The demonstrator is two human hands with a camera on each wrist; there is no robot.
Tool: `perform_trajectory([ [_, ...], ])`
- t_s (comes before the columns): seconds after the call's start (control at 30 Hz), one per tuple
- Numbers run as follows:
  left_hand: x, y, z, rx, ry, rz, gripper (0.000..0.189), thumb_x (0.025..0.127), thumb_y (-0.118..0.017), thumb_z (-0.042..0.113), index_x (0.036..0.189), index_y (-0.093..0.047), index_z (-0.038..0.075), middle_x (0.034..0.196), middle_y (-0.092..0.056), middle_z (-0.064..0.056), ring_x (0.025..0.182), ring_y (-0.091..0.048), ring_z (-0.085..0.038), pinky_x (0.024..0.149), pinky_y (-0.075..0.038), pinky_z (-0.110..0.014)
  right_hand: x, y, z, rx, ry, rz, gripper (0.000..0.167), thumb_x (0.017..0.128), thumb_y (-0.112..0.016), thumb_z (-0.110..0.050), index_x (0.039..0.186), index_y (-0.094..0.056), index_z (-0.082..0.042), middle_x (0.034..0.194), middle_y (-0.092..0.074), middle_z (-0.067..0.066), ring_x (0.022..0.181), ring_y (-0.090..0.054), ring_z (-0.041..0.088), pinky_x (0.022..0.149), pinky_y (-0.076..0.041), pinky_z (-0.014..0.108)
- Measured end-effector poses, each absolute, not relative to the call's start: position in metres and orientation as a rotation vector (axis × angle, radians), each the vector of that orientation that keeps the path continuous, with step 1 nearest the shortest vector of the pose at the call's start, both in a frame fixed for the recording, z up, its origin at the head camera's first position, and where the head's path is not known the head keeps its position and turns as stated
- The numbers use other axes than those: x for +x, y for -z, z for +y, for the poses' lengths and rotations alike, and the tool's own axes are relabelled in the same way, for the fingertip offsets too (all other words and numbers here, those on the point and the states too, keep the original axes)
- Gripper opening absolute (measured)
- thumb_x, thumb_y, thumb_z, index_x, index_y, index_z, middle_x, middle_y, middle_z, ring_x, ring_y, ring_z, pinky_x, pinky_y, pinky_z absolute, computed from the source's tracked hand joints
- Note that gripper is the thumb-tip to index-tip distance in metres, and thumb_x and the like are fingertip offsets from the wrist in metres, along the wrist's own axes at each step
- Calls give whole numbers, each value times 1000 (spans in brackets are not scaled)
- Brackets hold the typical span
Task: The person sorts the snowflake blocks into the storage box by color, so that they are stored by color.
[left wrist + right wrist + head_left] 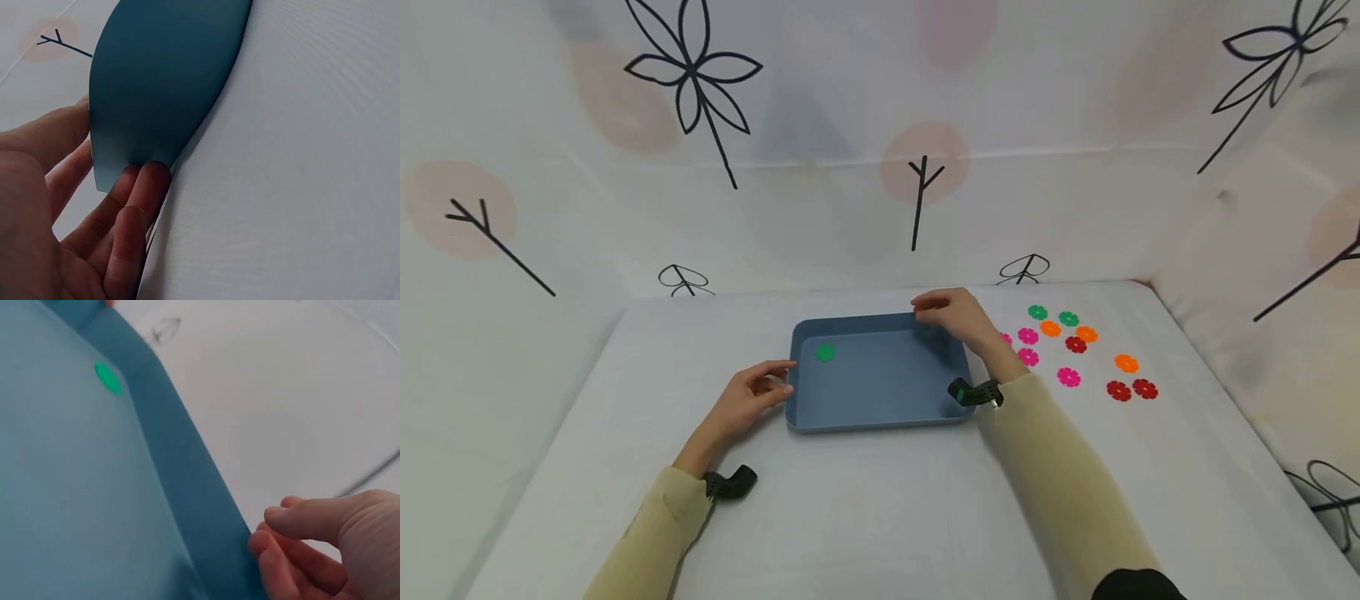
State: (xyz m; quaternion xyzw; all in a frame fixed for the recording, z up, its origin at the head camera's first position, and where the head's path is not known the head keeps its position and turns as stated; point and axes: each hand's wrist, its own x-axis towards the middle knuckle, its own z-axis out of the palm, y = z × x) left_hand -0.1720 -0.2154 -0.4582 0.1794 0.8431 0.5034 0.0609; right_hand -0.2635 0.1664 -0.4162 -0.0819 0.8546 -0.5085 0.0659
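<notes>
A shallow blue-grey tray [871, 392] lies on the white table. One green flower-shaped piece [825, 353] is inside it, near the far left corner. My left hand [747, 402] is at the tray's left side. In the left wrist view, its fingertips [155, 178] rest against the outer wall, low near the tabletop, with the thumb side up by the rim. My right hand [957, 317] is at the far edge near the right corner. Its fingers are loosely bent with nothing visible between them, and in the right wrist view the fingertips [261, 542] are right at the rim.
To the right of the tray lie scattered flower-shaped pieces: green [1068, 318], orange [1126, 363], pink [1069, 377] and red [1118, 391]. My right forearm [1060, 458] passes beside them. A patterned white cloth backdrop [820, 225] rises behind the table.
</notes>
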Motion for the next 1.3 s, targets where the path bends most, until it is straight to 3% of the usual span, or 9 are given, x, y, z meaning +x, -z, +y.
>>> perform_trajectory([
  [0.2, -178, 471, -221, 554, -1539, 2564, 43, 95, -69, 9, 136, -59, 3, 117, -61, -19, 89, -63, -20, 76, -49, -28, -262, 415, 213, -119, 1560, 2600, 32, 99, -62, -15, 129, -65, -3, 126, -63, 16, 114, -59, 31, 101, -44, 47],
  [0.3, -178, 471, -221, 563, -1557, 2557, 43, 94, -71, 12, 135, -61, 6, 116, -62, -16, 89, -63, -19, 77, -49, -28, -257, 419, 245, -43, 1552, 2617, 37, 101, -60, -19, 134, -60, -3, 131, -60, 18, 116, -57, 32, 101, -45, 43],
  [0.57, -178, 471, -218, 540, -1529, 2566, 43, 94, -71, 16, 136, -61, 8, 116, -62, -14, 89, -63, -17, 77, -49, -28, -238, 434, 334, 318, 1479, 2745, 47, 102, -55, -34, 141, -55, -8, 140, -52, 17, 124, -46, 34, 83, -47, 24],
  [0.9, -180, 471, -218, 530, -1473, 2587, 44, 96, -67, 8, 137, -57, -2, 117, -61, -23, 88, -62, -22, 75, -49, -29, -232, 452, 384, 482, 1392, 2714, 66, 100, -52, -51, 147, -46, -7, 144, -41, 24, 129, -37, 42, 96, -42, 46],
  [1.3, -177, 471, -220, 553, -1537, 2583, 42, 94, -71, 15, 134, -62, 7, 112, -63, -13, 87, -63, -17, 76, -50, -28, -244, 454, 378, 565, 1388, 2603, 72, 96, -60, -49, 151, -41, -6, 151, -33, 28, 135, -31, 46, 105, -37, 55],
])
